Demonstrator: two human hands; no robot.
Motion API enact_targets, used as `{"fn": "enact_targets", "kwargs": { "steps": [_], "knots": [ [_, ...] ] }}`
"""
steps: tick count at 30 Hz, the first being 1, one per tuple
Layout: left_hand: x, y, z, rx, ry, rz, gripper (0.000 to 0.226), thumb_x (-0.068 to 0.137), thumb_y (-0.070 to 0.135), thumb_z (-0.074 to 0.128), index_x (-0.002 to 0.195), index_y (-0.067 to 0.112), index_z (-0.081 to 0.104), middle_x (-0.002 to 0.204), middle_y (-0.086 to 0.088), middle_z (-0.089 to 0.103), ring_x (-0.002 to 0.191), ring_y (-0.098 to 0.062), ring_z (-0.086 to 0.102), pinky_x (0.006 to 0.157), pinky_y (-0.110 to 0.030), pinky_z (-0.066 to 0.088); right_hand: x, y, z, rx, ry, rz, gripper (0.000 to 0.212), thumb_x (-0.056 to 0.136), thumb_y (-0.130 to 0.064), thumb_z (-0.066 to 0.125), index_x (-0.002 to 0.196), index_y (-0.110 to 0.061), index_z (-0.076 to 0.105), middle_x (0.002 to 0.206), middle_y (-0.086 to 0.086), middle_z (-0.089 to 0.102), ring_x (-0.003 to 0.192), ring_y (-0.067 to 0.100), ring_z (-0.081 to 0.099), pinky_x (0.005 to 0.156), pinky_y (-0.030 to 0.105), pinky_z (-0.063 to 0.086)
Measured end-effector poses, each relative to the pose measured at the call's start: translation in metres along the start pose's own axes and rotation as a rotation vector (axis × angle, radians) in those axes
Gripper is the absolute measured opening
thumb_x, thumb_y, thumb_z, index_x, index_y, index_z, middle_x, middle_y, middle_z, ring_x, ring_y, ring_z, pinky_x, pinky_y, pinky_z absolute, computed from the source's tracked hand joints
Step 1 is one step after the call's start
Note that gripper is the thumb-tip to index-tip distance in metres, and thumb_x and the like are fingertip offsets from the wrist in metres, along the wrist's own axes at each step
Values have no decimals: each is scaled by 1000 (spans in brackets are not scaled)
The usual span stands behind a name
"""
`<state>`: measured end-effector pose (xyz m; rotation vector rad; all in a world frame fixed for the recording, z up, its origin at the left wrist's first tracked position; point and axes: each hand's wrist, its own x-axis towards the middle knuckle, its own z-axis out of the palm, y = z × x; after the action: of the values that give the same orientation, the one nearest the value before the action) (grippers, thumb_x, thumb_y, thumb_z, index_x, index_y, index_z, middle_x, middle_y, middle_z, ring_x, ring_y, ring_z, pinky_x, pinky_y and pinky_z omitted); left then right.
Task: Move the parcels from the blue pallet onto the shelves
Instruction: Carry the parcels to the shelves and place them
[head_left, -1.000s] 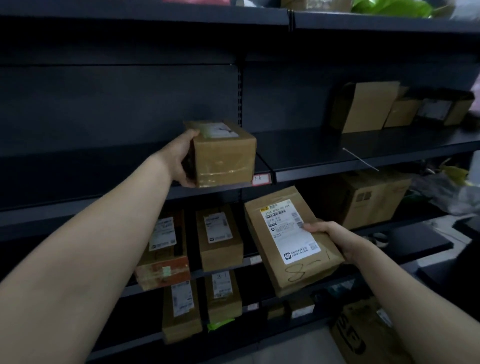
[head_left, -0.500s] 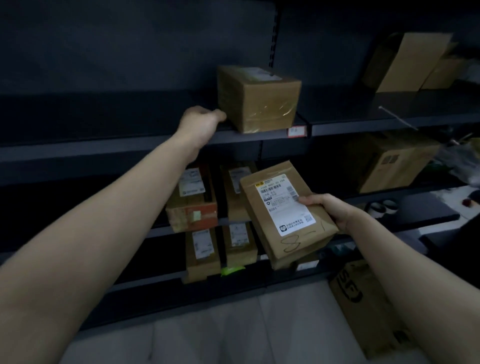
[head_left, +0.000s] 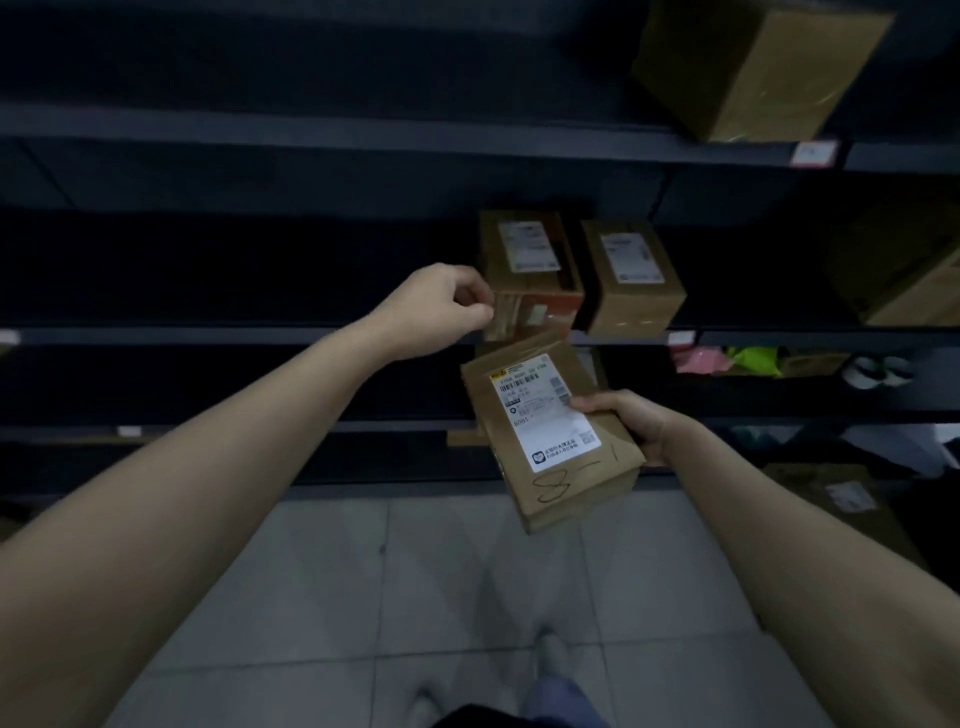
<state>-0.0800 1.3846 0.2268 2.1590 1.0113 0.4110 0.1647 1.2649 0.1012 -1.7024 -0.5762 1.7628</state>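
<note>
Right hand (head_left: 628, 422) grips a parcel (head_left: 558, 486), barcode label, handwritten "8-1"; at ten o'clock, left hand (head_left: 436, 306) clenched, empty.

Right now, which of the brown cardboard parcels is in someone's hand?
The flat brown parcel with the handwritten mark under its white label: the right hand grips it; the others sit on shelves.

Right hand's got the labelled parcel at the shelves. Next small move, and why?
Probably lift the labelled parcel up and forward onto the shelf, left of the orange-banded parcel. The right hand grips it over the floor, below that shelf's edge. That stretch looks unoccupied, though dark. The left hand, curled near that spot, should move aside first.
</note>
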Motion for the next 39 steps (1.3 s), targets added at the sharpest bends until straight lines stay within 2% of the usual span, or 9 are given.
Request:
{"fn": "enact_targets", "kwargs": {
  "steps": [3,9,13,16,20,26,33,36,39],
  "knots": [
    [-22,-36,-1,34,-27,-43,18,88,24,59,103,18,66,89,6,63,83,-9,59,69,-18,46,17,14,36,-25,-23,31,66,58,-36,83,115,-8,65,111,16,71,105,34,66,99,49,48],
    [-38,-87,11,69,-46,-149,23,88,24,56,109,17,64,92,4,62,80,-7,56,60,-11,38,51,34,81,-31,-38,43,73,56,-41,85,121,-17,63,110,10,72,105,31,67,98,49,49],
    [-40,-109,20,24,-33,-224,22,86,21,55,105,17,64,91,2,64,82,-11,59,62,-16,44,77,33,90,-21,-81,39,53,69,-40,80,116,-20,67,111,8,72,104,28,68,94,48,51],
    [-36,-133,25,6,-23,-252,14,86,20,55,97,19,64,88,3,64,82,-13,60,65,-22,47,103,26,99,-29,-61,55,41,75,-40,77,110,-21,69,104,7,74,95,25,71,80,42,57],
    [-34,-169,34,-37,-17,-281,6,88,21,59,90,25,62,81,17,57,74,4,54,59,-13,43,134,20,116,-36,-1,90,37,76,-45,75,105,-22,69,89,3,77,75,20,74,52,31,56],
    [-25,-223,42,-5,-8,-207,13,87,10,55,90,15,67,74,24,55,66,23,51,58,2,40,199,15,140,-43,55,97,41,75,-50,72,106,-22,67,93,2,74,84,21,68,59,30,51],
    [1,-290,56,70,-75,-97,14,89,7,58,98,1,66,85,5,58,77,-7,54,72,-21,46,289,10,147,-5,176,41,47,72,-50,76,105,-18,64,90,6,71,79,27,66,56,32,50],
    [13,-311,64,89,-79,-60,15,90,9,59,101,3,67,89,3,58,82,-9,54,74,-21,47,320,11,141,41,192,15,30,78,-42,74,92,-18,63,57,-2,71,46,16,67,36,25,49],
    [21,-329,73,100,-85,-32,16,91,9,57,102,2,66,90,3,58,83,-9,54,69,-14,42,346,14,137,46,192,-10,24,81,-39,72,88,-18,63,51,-4,68,42,14,65,35,22,48]
  ]
}}
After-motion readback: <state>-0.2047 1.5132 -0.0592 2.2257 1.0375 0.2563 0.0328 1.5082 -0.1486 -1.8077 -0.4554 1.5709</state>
